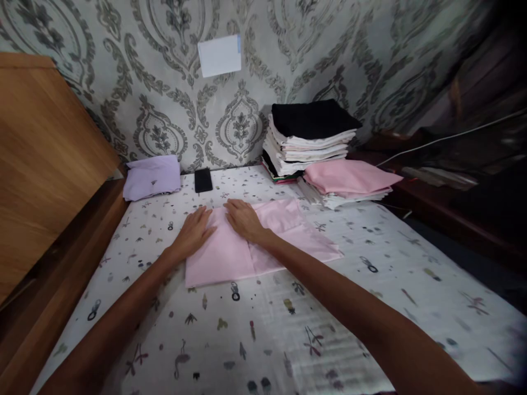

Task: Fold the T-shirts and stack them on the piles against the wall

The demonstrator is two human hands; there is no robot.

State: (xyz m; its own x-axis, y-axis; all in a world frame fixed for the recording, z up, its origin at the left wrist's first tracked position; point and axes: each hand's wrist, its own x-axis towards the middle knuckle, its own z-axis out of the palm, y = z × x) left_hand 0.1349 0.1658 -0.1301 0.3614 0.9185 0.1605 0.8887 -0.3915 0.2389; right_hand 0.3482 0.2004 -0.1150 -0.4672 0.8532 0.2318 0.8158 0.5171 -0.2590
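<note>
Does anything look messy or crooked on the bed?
Nothing looks spilled. The darker pink cloth on top of the low pile seems a bit askew: its pointed corner sticks out past the right side.

What looks like a bed point(230, 343), spread with a white sheet of small scattered prints, carries a partly folded light pink cloth point(230, 252) mid-surface, a lilac folded garment point(152, 176) and black phone point(203, 180) at the far left, and two neighbouring cloth stacks point(310, 140) at the far right.
</note>
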